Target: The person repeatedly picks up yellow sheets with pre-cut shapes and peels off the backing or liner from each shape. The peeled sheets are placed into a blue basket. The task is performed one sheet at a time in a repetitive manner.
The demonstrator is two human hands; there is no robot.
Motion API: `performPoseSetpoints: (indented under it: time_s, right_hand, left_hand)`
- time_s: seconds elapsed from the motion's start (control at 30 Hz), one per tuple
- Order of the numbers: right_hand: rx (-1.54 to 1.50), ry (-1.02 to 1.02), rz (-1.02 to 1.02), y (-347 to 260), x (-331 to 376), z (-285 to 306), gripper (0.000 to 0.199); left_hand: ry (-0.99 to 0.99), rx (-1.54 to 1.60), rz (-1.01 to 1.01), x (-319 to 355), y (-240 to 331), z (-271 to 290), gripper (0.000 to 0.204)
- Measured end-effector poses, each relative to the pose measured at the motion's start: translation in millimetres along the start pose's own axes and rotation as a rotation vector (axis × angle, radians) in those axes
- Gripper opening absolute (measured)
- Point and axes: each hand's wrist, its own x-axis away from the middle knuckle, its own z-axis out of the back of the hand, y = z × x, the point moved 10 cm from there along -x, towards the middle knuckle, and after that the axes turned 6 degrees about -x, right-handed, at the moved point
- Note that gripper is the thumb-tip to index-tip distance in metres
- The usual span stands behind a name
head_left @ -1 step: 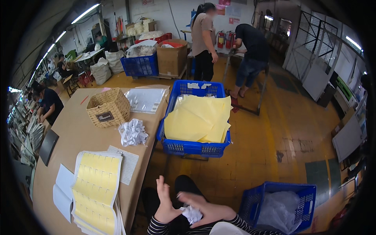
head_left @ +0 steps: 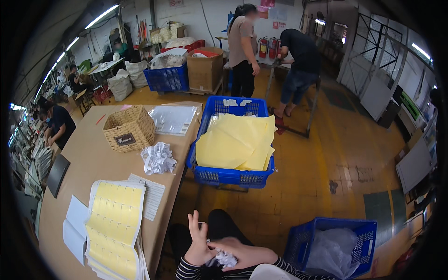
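Note:
Above my lap, my left hand (head_left: 198, 245) has its fingers raised and spread apart, with its palm toward my right hand. My right hand (head_left: 242, 252) is curled over a small wad of crumpled white paper strips (head_left: 226, 259), its fingertips against my left palm. Some white scraps show low between the two hands. On the brown table to my left lies a larger heap of crumpled white paper strips (head_left: 158, 157). A woven basket (head_left: 128, 130) stands behind that heap. Nearer me are printed yellow sheets (head_left: 114, 219) with white borders.
A blue crate (head_left: 219, 176) holding large yellow sheets (head_left: 235, 142) stands ahead, beside the table (head_left: 84, 154). Another blue crate (head_left: 298, 242) with clear plastic (head_left: 331, 252) sits at my right. A dark flat panel (head_left: 58, 175) lies at the table's left edge. Two people stand beyond the crate.
My right hand has moved left and closed in against my left palm. The paper wad has shifted slightly down and left with it.

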Motion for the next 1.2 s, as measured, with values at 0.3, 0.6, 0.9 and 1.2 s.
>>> performPoseSetpoints:
  time_s: [0.3, 0.6, 0.9, 1.2]
  right_hand:
    - [0.148, 0.209, 0.115, -13.0, -12.1, 12.6, 0.051]
    - [-0.141, 0.133, 0.147, -14.7, -16.4, -8.5, 0.049]
    - [0.075, 0.145, 0.14, -6.1, -15.7, -13.6, 0.048]
    - [0.177, 0.876, 0.1, -12.0, 18.5, 100.8, 0.048]
  left_hand:
    - [-0.03, -0.116, 0.088, -13.2, -2.3, 29.1, 0.105]
    - [-0.378, -0.075, 0.059, -8.7, 13.5, 3.5, 0.078]
    - [-0.375, 0.003, 0.144, -5.9, -0.3, 16.4, 0.086]
    - [0.314, 0.536, 0.499, 40.2, -63.4, 97.5, 0.048]
